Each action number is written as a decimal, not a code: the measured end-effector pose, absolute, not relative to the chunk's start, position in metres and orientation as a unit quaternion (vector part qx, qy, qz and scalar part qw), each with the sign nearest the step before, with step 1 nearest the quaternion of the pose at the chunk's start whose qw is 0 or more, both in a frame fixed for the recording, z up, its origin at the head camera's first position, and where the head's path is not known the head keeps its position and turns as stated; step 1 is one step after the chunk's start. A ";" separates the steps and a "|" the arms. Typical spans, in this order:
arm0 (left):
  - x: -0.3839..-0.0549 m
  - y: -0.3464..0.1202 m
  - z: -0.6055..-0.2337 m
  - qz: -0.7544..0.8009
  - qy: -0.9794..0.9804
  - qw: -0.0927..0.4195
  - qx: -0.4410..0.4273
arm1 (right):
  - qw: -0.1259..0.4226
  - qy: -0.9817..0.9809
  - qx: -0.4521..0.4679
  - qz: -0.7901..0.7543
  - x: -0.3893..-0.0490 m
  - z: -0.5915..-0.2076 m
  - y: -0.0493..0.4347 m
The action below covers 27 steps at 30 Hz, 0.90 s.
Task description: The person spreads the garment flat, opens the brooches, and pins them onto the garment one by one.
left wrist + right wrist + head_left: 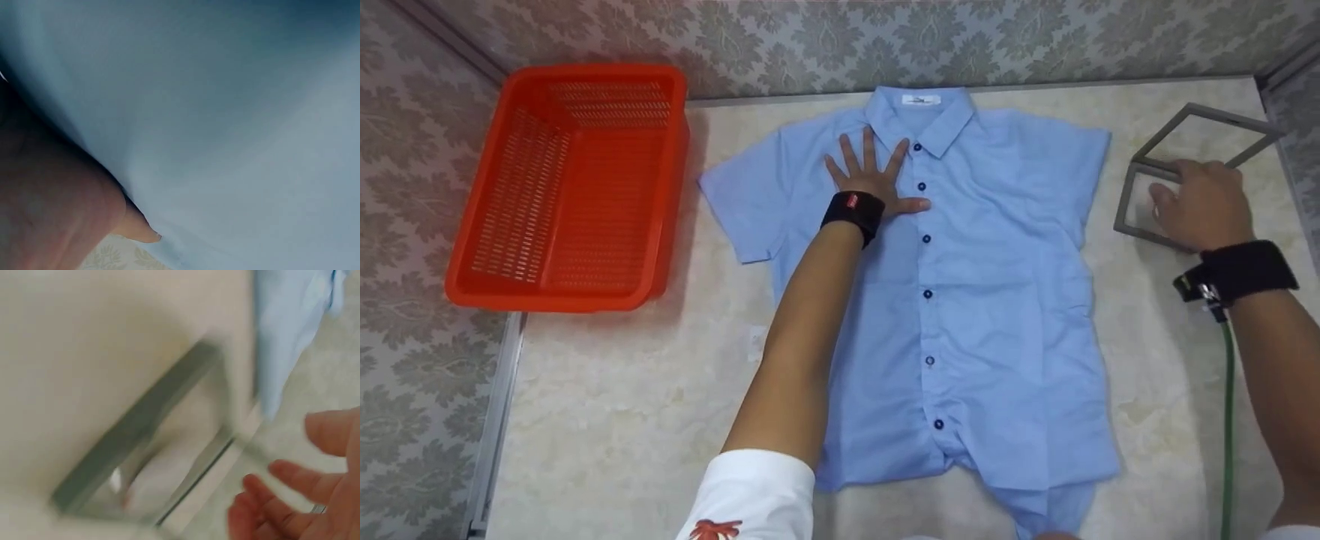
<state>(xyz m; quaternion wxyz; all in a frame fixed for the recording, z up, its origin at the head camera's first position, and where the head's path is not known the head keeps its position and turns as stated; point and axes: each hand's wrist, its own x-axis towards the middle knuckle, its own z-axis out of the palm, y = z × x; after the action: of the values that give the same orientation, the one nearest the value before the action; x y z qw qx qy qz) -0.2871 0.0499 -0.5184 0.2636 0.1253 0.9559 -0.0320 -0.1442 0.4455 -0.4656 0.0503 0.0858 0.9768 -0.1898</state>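
A light blue short-sleeved button-up shirt (pixel 997 285) lies front side up on the table, collar towards the wall. My left hand (pixel 874 180) presses flat on its chest below the collar, fingers spread and thumb reaching the button strip. The left wrist view shows mostly blurred shirt cloth and part of that hand (pixel 62 208). Right of the shirt stands a grey two-part frame (pixel 1125 199), its halves set at an angle. My right hand (pixel 1211 202) is over it in the head view. In the right wrist view its fingers (pixel 304 481) are loosely bent, apart from the frame (pixel 140 422).
A red plastic basket (pixel 671 225) with slotted sides stands at the table's left edge. Patterned wall covering (pixel 825 37) borders the back. A green cable (pixel 1228 435) runs down from the right wristband (pixel 1252 270). The pale table (pixel 607 420) shows around the shirt.
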 end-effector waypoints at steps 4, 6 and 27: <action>-0.289 0.049 -0.523 -0.028 0.957 0.263 0.123 | 0.093 0.976 0.133 -0.142 -0.125 -0.470 0.472; -0.290 0.049 -0.526 -0.025 0.957 0.261 0.123 | 0.106 0.975 0.138 -0.137 -0.118 -0.475 0.478; -0.273 0.046 -0.498 -0.024 0.956 0.260 0.133 | 0.059 0.966 0.164 -0.192 -0.126 -0.489 0.479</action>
<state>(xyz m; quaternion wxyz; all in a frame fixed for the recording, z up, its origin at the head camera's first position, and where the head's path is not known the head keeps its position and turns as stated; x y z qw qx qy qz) -0.2734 0.0457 -0.4975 0.2598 0.1329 0.9562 -0.0238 -0.1255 0.4790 -0.4890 0.0593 0.1637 0.9659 -0.1916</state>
